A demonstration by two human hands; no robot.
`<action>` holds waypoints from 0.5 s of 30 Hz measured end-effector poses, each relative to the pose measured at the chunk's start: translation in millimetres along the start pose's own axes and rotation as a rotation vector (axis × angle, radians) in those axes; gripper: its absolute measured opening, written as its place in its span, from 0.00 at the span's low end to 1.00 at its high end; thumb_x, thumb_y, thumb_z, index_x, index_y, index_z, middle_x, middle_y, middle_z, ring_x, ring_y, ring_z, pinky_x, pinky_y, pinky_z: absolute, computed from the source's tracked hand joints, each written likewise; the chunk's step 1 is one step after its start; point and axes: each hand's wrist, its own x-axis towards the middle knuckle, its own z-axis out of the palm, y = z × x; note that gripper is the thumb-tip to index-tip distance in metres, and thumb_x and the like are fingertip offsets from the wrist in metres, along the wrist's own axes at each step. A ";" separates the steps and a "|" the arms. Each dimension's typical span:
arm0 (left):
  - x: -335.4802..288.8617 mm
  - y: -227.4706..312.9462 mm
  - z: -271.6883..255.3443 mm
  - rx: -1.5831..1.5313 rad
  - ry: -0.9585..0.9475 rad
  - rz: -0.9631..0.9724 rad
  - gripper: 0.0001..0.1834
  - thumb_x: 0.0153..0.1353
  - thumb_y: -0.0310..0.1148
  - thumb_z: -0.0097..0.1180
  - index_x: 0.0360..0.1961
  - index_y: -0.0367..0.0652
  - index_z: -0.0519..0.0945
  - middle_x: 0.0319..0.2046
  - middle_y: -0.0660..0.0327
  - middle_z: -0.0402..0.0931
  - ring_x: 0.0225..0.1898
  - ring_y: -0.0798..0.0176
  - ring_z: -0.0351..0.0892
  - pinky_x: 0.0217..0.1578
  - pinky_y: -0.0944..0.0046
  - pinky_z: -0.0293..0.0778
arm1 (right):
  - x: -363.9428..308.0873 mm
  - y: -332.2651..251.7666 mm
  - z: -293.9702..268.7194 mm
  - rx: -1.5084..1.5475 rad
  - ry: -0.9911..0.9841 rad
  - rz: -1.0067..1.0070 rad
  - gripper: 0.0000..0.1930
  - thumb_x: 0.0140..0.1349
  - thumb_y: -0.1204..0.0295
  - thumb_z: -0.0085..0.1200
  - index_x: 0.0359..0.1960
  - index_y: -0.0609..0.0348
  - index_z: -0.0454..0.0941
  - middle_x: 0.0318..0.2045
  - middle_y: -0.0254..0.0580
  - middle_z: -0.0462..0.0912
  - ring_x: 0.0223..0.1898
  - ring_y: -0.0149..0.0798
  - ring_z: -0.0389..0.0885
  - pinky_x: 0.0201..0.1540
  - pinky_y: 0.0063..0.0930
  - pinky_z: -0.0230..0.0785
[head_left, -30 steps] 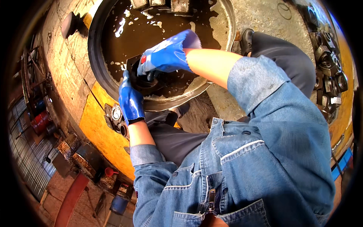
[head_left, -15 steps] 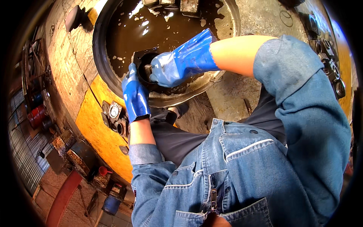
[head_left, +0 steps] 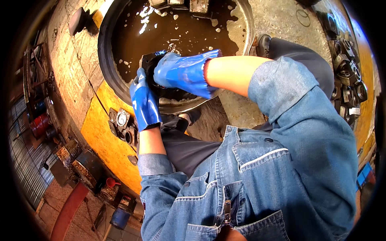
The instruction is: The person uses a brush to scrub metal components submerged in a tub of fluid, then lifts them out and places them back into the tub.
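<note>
Over a round basin (head_left: 105, 50) of murky brown liquid (head_left: 165, 34), both my hands in blue rubber gloves are on a dark, wet metal housing (head_left: 148, 61) with a round bore. My left hand (head_left: 144, 100) is closed round the near left side of the housing. Across the bore lies my right hand (head_left: 171, 72), its fingers curled into the opening. Those fingertips are hidden, and I cannot make out what they hold, if anything. The housing is tilted, its near edge covered by the gloves.
Blocky metal parts (head_left: 199, 5) stand at the basin's far edge. Several ringed metal parts (head_left: 122, 118) lie on the yellow board (head_left: 98, 128) at left. More castings (head_left: 348, 72) are piled at far right. Thin rings (head_left: 303, 18) lie on the concrete floor (head_left: 277, 24).
My right hand has turned at the bore, and its forearm has swung nearer and left, uncovering my right knee and foot. My left hand keeps its hold on the housing.
</note>
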 end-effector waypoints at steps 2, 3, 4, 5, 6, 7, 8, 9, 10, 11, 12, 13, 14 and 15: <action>4.6 -4.2 -3.1 -0.031 0.025 0.006 0.27 0.81 0.47 0.50 0.59 0.28 0.79 0.50 0.49 0.85 0.47 0.54 0.87 0.51 0.56 0.83 | 8.2 7.3 3.1 0.146 -0.066 0.015 0.14 0.57 0.69 0.63 0.43 0.62 0.90 0.43 0.51 0.91 0.44 0.52 0.91 0.44 0.47 0.83; 6.0 -5.0 -1.8 -0.067 0.043 0.009 0.26 0.80 0.46 0.52 0.57 0.28 0.81 0.47 0.49 0.86 0.44 0.56 0.87 0.48 0.57 0.84 | 6.6 12.1 -2.4 0.216 -0.112 -0.056 0.15 0.56 0.69 0.63 0.42 0.64 0.90 0.42 0.52 0.91 0.41 0.51 0.91 0.42 0.46 0.82; 6.8 -5.5 -1.5 -0.104 0.061 0.012 0.25 0.80 0.45 0.54 0.54 0.27 0.82 0.44 0.50 0.87 0.41 0.57 0.88 0.45 0.58 0.84 | 4.8 17.4 -8.4 0.346 -0.111 -0.004 0.15 0.60 0.66 0.61 0.42 0.65 0.88 0.40 0.53 0.90 0.38 0.52 0.90 0.42 0.44 0.81; 7.2 -5.6 -2.1 -0.108 0.053 0.024 0.25 0.79 0.45 0.54 0.54 0.27 0.82 0.44 0.50 0.87 0.41 0.57 0.88 0.45 0.58 0.84 | -0.4 19.2 -9.4 0.425 -0.044 0.027 0.17 0.61 0.63 0.60 0.43 0.64 0.88 0.40 0.53 0.90 0.38 0.52 0.89 0.43 0.44 0.80; 9.3 -5.7 -0.1 -0.110 0.035 0.035 0.25 0.79 0.45 0.55 0.54 0.27 0.82 0.44 0.50 0.87 0.41 0.57 0.88 0.46 0.58 0.84 | -6.6 23.5 -10.7 0.507 0.031 0.060 0.19 0.62 0.60 0.59 0.43 0.64 0.88 0.39 0.53 0.90 0.38 0.52 0.88 0.44 0.45 0.79; 8.2 -5.8 -2.1 -0.115 0.031 0.047 0.25 0.79 0.45 0.55 0.55 0.28 0.82 0.45 0.50 0.87 0.41 0.57 0.88 0.46 0.58 0.84 | -12.9 22.5 -13.8 0.587 0.100 0.076 0.21 0.63 0.57 0.58 0.43 0.63 0.87 0.38 0.53 0.90 0.37 0.52 0.88 0.45 0.45 0.78; 6.6 -5.2 -5.1 -0.055 0.064 0.036 0.25 0.79 0.45 0.55 0.55 0.28 0.82 0.45 0.50 0.87 0.41 0.57 0.88 0.45 0.58 0.84 | -33.8 34.8 -14.8 0.703 0.161 0.020 0.21 0.62 0.55 0.59 0.44 0.61 0.88 0.39 0.53 0.90 0.39 0.52 0.88 0.46 0.46 0.78; 5.1 -0.4 -1.0 0.011 0.079 0.027 0.25 0.78 0.45 0.55 0.55 0.28 0.82 0.45 0.50 0.87 0.41 0.57 0.88 0.45 0.58 0.84 | -34.0 49.0 -3.4 0.557 0.219 -0.085 0.19 0.66 0.58 0.59 0.51 0.58 0.85 0.43 0.51 0.90 0.42 0.52 0.88 0.51 0.43 0.78; 5.9 1.1 1.9 0.077 0.098 0.014 0.25 0.78 0.45 0.55 0.56 0.29 0.82 0.46 0.50 0.87 0.41 0.57 0.88 0.44 0.58 0.84 | -27.5 62.9 17.0 0.410 0.269 -0.190 0.19 0.70 0.61 0.59 0.58 0.56 0.83 0.48 0.49 0.89 0.45 0.51 0.88 0.56 0.41 0.78; 4.3 3.4 1.5 0.099 0.049 -0.025 0.28 0.81 0.50 0.49 0.61 0.34 0.81 0.52 0.51 0.86 0.50 0.52 0.87 0.52 0.54 0.84 | -28.2 66.0 33.9 0.353 0.403 -0.142 0.20 0.71 0.62 0.60 0.61 0.55 0.81 0.51 0.48 0.88 0.46 0.51 0.89 0.57 0.41 0.79; 0.8 5.2 -1.8 0.097 0.072 -0.046 0.28 0.81 0.50 0.48 0.62 0.34 0.81 0.52 0.51 0.86 0.51 0.54 0.87 0.53 0.55 0.84 | -30.2 62.3 45.2 0.297 0.533 -0.101 0.20 0.72 0.64 0.61 0.63 0.54 0.79 0.54 0.47 0.87 0.46 0.52 0.90 0.57 0.41 0.79; -0.4 6.5 -1.9 0.096 0.086 -0.067 0.28 0.81 0.50 0.48 0.62 0.34 0.81 0.53 0.51 0.86 0.52 0.55 0.86 0.53 0.56 0.84 | -45.8 48.4 36.2 0.409 0.508 0.024 0.22 0.70 0.65 0.65 0.63 0.57 0.79 0.57 0.49 0.85 0.49 0.48 0.90 0.51 0.37 0.83; -2.3 8.6 -1.4 0.095 0.099 -0.088 0.28 0.81 0.50 0.48 0.63 0.34 0.80 0.54 0.51 0.86 0.52 0.56 0.86 0.54 0.57 0.83 | -30.0 45.5 60.2 0.741 0.557 0.060 0.22 0.69 0.68 0.66 0.62 0.60 0.78 0.56 0.54 0.85 0.50 0.44 0.90 0.49 0.34 0.84; -6.8 11.1 3.4 0.182 0.093 -0.058 0.29 0.81 0.50 0.48 0.64 0.33 0.80 0.55 0.50 0.86 0.54 0.57 0.86 0.55 0.59 0.82 | -16.8 44.8 82.0 1.074 0.644 0.089 0.23 0.68 0.71 0.66 0.62 0.64 0.77 0.55 0.58 0.85 0.52 0.41 0.89 0.48 0.31 0.85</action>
